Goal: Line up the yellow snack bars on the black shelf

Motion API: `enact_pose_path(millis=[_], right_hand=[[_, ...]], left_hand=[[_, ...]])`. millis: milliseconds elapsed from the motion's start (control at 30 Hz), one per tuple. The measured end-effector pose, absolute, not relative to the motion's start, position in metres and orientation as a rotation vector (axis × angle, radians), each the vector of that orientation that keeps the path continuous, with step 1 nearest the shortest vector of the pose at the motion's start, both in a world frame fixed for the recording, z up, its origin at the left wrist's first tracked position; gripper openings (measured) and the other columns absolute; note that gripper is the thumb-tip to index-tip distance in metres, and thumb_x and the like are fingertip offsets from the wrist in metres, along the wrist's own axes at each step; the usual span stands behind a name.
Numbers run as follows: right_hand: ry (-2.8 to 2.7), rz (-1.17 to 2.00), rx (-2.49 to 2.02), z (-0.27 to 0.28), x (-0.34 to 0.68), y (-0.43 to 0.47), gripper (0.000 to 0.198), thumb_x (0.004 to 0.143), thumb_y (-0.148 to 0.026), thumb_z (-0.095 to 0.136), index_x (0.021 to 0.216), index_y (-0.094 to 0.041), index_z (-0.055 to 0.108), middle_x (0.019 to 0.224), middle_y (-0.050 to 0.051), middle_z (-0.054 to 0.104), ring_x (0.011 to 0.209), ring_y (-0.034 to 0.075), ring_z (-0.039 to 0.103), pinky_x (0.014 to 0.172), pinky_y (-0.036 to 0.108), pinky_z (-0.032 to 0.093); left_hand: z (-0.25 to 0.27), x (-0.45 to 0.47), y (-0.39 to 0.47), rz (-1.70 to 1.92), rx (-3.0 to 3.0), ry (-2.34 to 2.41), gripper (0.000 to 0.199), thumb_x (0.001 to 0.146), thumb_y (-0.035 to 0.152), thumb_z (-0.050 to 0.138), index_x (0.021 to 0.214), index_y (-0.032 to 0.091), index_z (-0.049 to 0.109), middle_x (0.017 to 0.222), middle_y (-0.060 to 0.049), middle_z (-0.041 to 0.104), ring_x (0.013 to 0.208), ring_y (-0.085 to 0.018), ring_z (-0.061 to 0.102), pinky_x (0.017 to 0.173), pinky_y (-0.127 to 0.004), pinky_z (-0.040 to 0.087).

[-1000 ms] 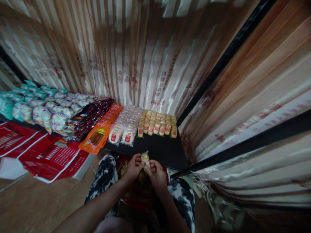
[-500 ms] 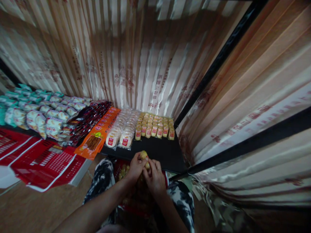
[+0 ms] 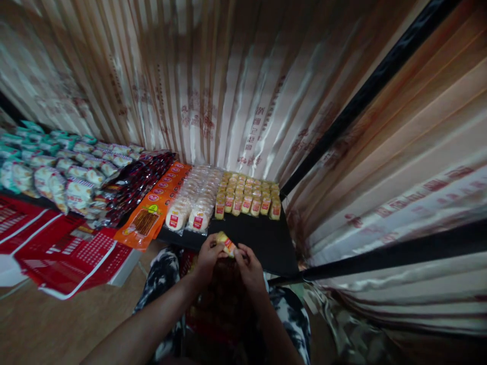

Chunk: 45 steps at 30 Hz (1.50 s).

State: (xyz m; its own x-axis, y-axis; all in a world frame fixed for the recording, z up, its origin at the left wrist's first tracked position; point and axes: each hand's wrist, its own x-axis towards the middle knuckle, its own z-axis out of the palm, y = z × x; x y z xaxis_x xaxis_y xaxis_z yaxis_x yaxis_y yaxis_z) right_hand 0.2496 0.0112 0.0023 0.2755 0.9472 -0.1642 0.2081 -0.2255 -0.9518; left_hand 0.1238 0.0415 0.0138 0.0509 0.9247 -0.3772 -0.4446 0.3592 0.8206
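Observation:
Between my two hands is a small yellow wrapped snack (image 3: 227,245) with a red and white label facing up. My left hand (image 3: 208,257) grips its left end, and my right hand (image 3: 249,263) pinches its lower right end. Just beyond, on a black table (image 3: 262,241), stand rows of matching yellow snack packs (image 3: 247,200). Below my hands, between my knees, sits a dark red bag or box (image 3: 213,309) whose contents are too dim to make out.
Left of the yellow packs lie clear-wrapped white round crackers (image 3: 198,213), an orange snack packet (image 3: 148,215), dark shiny packets (image 3: 140,177) and white-and-green packs (image 3: 76,172). Red printed packaging (image 3: 76,253) hangs at the table's front left. Curtains and black poles (image 3: 365,96) enclose the place.
The yellow snack has been turned so its label shows upward, and my fingers have shifted to its two ends. The view has moved slightly.

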Motion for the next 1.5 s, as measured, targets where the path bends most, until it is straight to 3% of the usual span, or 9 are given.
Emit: enact_pose_path(millis=[133, 300, 433, 533, 700, 867, 1100, 1300, 1500], right_hand=[[-0.792, 1.233, -1.484, 0.0, 0.245, 0.013, 0.061, 0.065, -0.055, 0.063, 0.112, -0.018, 0.053, 0.084, 0.005, 0.069, 0.072, 0.019, 0.065, 0.062, 0.03, 0.051], [-0.725, 1.283, -1.382, 0.009, 0.242, 0.027, 0.051, 0.067, -0.054, 0.062, 0.103, -0.018, 0.057, 0.09, 0.007, 0.069, 0.075, 0.02, 0.066, 0.063, 0.03, 0.052], [-0.785, 1.122, -1.442, 0.013, 0.249, 0.049, 0.048, 0.067, -0.048, 0.063, 0.104, -0.018, 0.055, 0.092, 0.006, 0.068, 0.079, 0.019, 0.065, 0.067, 0.029, 0.052], [-0.899, 0.973, -1.482, 0.014, 0.256, 0.071, 0.048, 0.066, -0.047, 0.062, 0.103, -0.018, 0.056, 0.088, 0.006, 0.067, 0.077, 0.018, 0.064, 0.068, 0.029, 0.051], [-1.088, 0.794, -1.529, 0.012, 0.262, 0.109, 0.047, 0.07, -0.045, 0.056, 0.106, -0.016, 0.056, 0.088, 0.006, 0.065, 0.072, 0.015, 0.06, 0.066, 0.027, 0.049], [-1.254, 0.661, -1.679, 0.01, 0.258, 0.136, 0.048, 0.073, -0.046, 0.052, 0.111, -0.017, 0.058, 0.085, 0.005, 0.065, 0.072, 0.016, 0.059, 0.068, 0.028, 0.048], [-1.35, 0.545, -1.674, 0.0, 0.246, 0.155, 0.045, 0.075, -0.04, 0.049, 0.112, -0.017, 0.057, 0.094, 0.008, 0.064, 0.079, 0.018, 0.059, 0.077, 0.033, 0.047], [-1.333, 0.502, -1.599, -0.014, 0.234, 0.144, 0.044, 0.079, -0.033, 0.044, 0.119, -0.014, 0.047, 0.108, 0.013, 0.056, 0.088, 0.019, 0.058, 0.077, 0.033, 0.049], [-1.41, 0.322, -1.632, -0.027, 0.23, 0.13, 0.029, 0.081, -0.03, 0.04, 0.105, -0.018, 0.052, 0.109, 0.012, 0.052, 0.104, 0.021, 0.05, 0.088, 0.039, 0.045]], left_hand=[[0.017, 0.128, 0.04, 1.217, 0.434, 0.885, 0.034, 0.062, 0.022, 0.067, 0.093, 0.016, 0.052, 0.091, -0.004, 0.064, 0.084, -0.014, 0.062, 0.08, -0.028, 0.05], [0.018, 0.137, 0.04, 1.114, 0.572, 0.927, 0.034, 0.069, 0.029, 0.063, 0.099, 0.015, 0.054, 0.097, -0.007, 0.065, 0.084, -0.017, 0.063, 0.072, -0.028, 0.05], [0.006, 0.142, 0.051, 1.015, 0.727, 1.159, 0.036, 0.069, 0.027, 0.061, 0.101, 0.013, 0.055, 0.096, -0.008, 0.065, 0.083, -0.018, 0.062, 0.067, -0.027, 0.05], [-0.005, 0.144, 0.057, 1.091, 0.971, 1.421, 0.035, 0.071, 0.019, 0.055, 0.106, 0.012, 0.054, 0.102, -0.011, 0.062, 0.086, -0.019, 0.06, 0.078, -0.033, 0.05], [-0.011, 0.142, 0.059, 1.164, 1.652, 1.477, 0.038, 0.073, 0.008, 0.042, 0.108, 0.015, 0.055, 0.118, -0.012, 0.053, 0.111, -0.022, 0.049, 0.098, -0.042, 0.041], [-0.008, 0.138, 0.077, 1.029, 2.038, 1.489, 0.041, 0.075, 0.006, 0.04, 0.113, 0.015, 0.054, 0.129, -0.011, 0.048, 0.118, -0.025, 0.042, 0.1, -0.046, 0.039], [-0.012, 0.136, 0.103, 0.912, 2.221, 1.563, 0.048, 0.072, 0.006, 0.041, 0.118, 0.013, 0.052, 0.127, -0.012, 0.05, 0.115, -0.027, 0.043, 0.099, -0.047, 0.039], [-0.024, 0.136, 0.104, 0.926, 2.309, 1.513, 0.047, 0.081, 0.012, 0.04, 0.127, 0.012, 0.044, 0.128, -0.014, 0.05, 0.12, -0.027, 0.041, 0.101, -0.046, 0.037], [-0.023, 0.134, 0.102, 0.966, 2.336, 1.523, 0.043, 0.083, 0.014, 0.042, 0.126, 0.013, 0.045, 0.132, -0.016, 0.045, 0.13, -0.029, 0.029, 0.104, -0.052, 0.031]])
